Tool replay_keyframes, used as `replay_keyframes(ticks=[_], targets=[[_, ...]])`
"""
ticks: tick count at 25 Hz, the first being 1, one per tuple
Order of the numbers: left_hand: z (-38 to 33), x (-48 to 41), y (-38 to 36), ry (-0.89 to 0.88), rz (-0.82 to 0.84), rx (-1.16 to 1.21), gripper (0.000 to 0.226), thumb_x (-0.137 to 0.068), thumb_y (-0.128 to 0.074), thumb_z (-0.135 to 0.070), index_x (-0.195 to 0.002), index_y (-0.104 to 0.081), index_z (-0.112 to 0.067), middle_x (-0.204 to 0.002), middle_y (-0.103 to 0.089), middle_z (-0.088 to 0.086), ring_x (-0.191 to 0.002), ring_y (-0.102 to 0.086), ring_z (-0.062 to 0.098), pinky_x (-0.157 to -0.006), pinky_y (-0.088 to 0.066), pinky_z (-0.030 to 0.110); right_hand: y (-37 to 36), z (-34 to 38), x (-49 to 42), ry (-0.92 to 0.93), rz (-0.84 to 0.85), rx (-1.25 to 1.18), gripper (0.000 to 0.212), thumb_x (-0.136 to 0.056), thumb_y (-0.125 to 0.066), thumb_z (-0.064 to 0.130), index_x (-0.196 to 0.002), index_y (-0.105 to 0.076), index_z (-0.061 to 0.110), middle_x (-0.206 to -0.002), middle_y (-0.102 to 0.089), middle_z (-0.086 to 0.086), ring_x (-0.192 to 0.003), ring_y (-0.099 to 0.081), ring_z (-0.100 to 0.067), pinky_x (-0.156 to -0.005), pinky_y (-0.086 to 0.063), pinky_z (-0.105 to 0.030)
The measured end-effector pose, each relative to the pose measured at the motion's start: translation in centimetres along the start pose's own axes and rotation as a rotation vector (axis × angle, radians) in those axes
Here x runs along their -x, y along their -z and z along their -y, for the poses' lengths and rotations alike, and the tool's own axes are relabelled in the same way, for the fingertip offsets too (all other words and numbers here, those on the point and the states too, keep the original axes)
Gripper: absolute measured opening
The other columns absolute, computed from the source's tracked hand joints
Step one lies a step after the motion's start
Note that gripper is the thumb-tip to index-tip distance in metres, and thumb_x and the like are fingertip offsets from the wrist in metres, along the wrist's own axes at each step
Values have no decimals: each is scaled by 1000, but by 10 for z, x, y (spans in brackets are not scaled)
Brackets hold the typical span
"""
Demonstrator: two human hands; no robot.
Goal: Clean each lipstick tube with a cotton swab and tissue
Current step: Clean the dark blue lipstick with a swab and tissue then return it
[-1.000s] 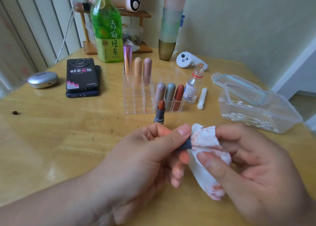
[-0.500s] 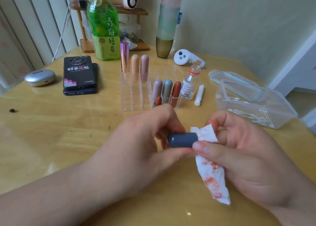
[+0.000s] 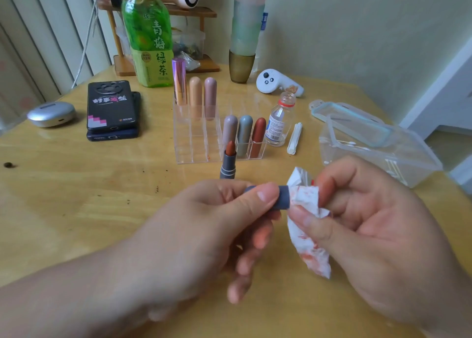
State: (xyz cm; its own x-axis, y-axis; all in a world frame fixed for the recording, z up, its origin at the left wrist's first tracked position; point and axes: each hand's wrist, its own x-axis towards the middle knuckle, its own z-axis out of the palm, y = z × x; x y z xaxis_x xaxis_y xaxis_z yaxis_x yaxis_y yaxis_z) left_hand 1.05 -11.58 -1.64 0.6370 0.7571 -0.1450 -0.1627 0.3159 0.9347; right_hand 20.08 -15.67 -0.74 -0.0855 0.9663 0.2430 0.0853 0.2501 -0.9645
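One grey-blue lipstick cap, held level above the desk, directly in front of the person. Left hand clamped round it, thumb on top and fingers beneath; the closed end is hidden in the grip and the open end faces right. Right hand pinches a crumpled white tissue, blotched orange-red, with a wad set against the cap's mouth; whether it goes inside cannot be told. Handling, as judged: a light, rigid, smooth shell, apt to slip or roll in a loose hold; best taken round mid-barrel, leaving the rim free for wiping. The tissue is soft and thin, likely to tear if twisted hard. Appearance: short matte cylinder with no smear visible on the outside. Matching item: one uncapped lipstick with a grey banded barrel and a brick-red stick exposed, upright on the desk just in front of the clear organiser. The stick probably dents easily, so hold by the barrel only. Six capped tubes stand in the organiser.
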Motion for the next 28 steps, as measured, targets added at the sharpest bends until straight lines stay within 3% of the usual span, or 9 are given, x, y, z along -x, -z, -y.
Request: replay_keyframes(ticks=[6, 8, 13, 16, 19, 22, 24, 26, 28], targets=[[5, 2, 16, -738, -173, -1105, 19, -94, -61, -38, -108, -65, -27, -85, -65, -15, -72, -61, 6, -67, -50, 21, 9, 9, -8, -322, 73, -431, 17, -73, -75, 1, -78, -60, 8, -52, -52, -16, -35, -49, -14, -37, -39, -18], [1, -2, 18, -644, -177, -942, 20, -87, -69, -39, -102, -71, -26, -85, -70, -8, -71, -64, 10, -68, -53, 25, 7, 8, -7, -216, 66, -223, 22, -74, -80, 13, -78, -58, 15, -52, -50, -22, -41, -41, -24, -43, -36, -29], [-9, -4, 9, 177, 173, 6, 57, -85, -58, -59, -82, -70, -3, -64, -63, 22, -46, -56, 26, -49, -49, 30, -1, 0, 5, 157, -52, 162, 21, -86, -71, 18, -78, -55, 29, -53, -56, -15, -39, -40, -35, -34, -37, -40], [-5, -3, 3, 191, 160, 179, 47, -85, -61, -49, -77, -66, -3, -56, -54, 15, -39, -48, 20, -40, -45, 24, -2, -1, 7, 217, -17, 232, 20, -88, -68, 17, -82, -55, 30, -56, -58, -11, -40, -41, -34, -35, -37, -38], [1, 0, 1, -18, 2, 8, 37, -85, -63, -40, -76, -64, -5, -60, -51, 12, -44, -42, 24, -42, -41, 26, -1, 3, 2, -7, 21, -10, 20, -83, -69, 11, -78, -53, 21, -54, -54, -19, -42, -39, -30, -42, -36, -38], [6, 3, 3, -301, -87, -612, 34, -88, -55, -52, -90, -65, -20, -68, -57, -1, -57, -52, 15, -55, -44, 28, 7, 8, -3, -219, 102, -199, 19, -74, -77, 20, -78, -59, 19, -55, -56, -14, -47, -45, -21, -46, -39, -32], [4, 2, 3, -545, -215, -967, 32, -86, -49, -50, -99, -67, -27, -71, -57, -10, -67, -53, -4, -65, -41, 7, 11, 7, -5, -268, 93, -216, 20, -68, -78, 23, -78, -61, 20, -58, -55, -15, -49, -46, -22, -49, -40, -30], [0, -1, -3, -616, -265, -1031, 36, -80, -57, -42, -95, -71, -13, -73, -59, -8, -66, -47, -9, -68, -36, -2, 11, 6, -4, -217, 57, -84, 21, -69, -79, 26, -78, -59, 22, -58, -45, -29, -48, -35, -34, -51, -33, -40], [-12, -1, -10, -402, -217, -764, 33, -70, -71, -40, -82, -72, -9, -67, -61, 2, -55, -48, -1, -58, -40, 5, 5, 8, -1, -111, 24, -25, 24, -77, -80, 20, -77, -56, 23, -59, -41, -37, -44, -31, -35, -46, -31, -41]])
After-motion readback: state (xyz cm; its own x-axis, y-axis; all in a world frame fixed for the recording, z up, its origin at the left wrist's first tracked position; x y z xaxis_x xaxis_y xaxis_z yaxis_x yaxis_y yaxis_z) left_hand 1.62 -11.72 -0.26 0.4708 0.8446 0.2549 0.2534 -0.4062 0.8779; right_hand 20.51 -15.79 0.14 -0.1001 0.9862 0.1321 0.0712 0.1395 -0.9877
